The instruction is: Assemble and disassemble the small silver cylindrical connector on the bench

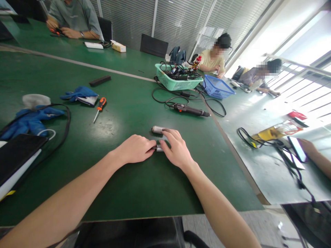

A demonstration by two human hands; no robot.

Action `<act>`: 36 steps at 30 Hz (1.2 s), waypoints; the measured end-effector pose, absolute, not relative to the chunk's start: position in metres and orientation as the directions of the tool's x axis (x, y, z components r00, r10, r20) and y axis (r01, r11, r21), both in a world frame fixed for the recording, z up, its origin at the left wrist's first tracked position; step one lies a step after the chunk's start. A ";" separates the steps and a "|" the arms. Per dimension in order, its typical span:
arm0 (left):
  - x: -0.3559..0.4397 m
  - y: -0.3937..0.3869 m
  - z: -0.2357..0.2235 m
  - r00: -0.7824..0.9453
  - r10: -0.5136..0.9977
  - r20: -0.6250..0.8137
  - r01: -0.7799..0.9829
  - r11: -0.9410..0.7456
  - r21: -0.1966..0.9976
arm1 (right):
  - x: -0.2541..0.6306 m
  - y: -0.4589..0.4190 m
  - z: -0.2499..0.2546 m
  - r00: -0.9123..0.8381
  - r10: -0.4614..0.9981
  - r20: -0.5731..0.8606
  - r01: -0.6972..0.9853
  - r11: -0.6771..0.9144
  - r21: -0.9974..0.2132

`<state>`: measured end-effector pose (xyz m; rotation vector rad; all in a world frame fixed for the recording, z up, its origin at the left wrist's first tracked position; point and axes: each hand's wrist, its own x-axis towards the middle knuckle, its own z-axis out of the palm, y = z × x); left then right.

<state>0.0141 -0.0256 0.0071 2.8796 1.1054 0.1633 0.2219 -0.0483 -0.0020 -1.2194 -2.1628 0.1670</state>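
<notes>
You are working with both hands drawn in close over the green laminate table (129, 193), your left hand (134, 148) and right hand (177, 148) curling toward each other so that each grip is narrow, closing from either side on a short metal cylinder (158, 148) lying low between them. Your right fingertips (165, 132) are also reaching onto a second, pale cylinder (156, 129) with a dark end, lying just above, which is keeping both smooth pieces from rolling away, it seems. Your fingers are hiding much of the lower piece, so how firmly you are pinching it is hard to judge. Further out, a corded electric screwdriver (190, 110) with a dark, slim body is lying on its side, its cable looping toward a mint-green plastic basket (178, 82) crammed with dark wiring, while an orange-handled screwdriver (100, 104) is lying to your left beside crumpled blue gloves (80, 92).
</notes>
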 end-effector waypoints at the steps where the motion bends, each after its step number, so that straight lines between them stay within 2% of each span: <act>1: 0.014 -0.026 0.008 0.737 0.671 0.078 0.665 -0.741 0.092 | 0.222 -0.050 0.000 -0.351 0.811 0.468 0.729 0.550 -0.407; 11: 0.013 -0.025 0.008 0.729 0.680 0.084 0.665 -0.732 0.150 | 0.225 -0.057 0.000 -0.504 0.833 0.230 0.741 0.553 -0.381; 22: 0.014 -0.026 0.009 0.728 0.681 0.082 0.674 -0.732 0.101 | 0.225 -0.053 -0.002 -0.518 0.825 0.227 0.722 0.564 -0.401; 36: 0.013 -0.025 0.008 0.728 0.679 0.093 0.671 -0.734 0.109 | 0.225 -0.054 -0.002 -0.513 0.826 0.232 0.719 0.561 -0.410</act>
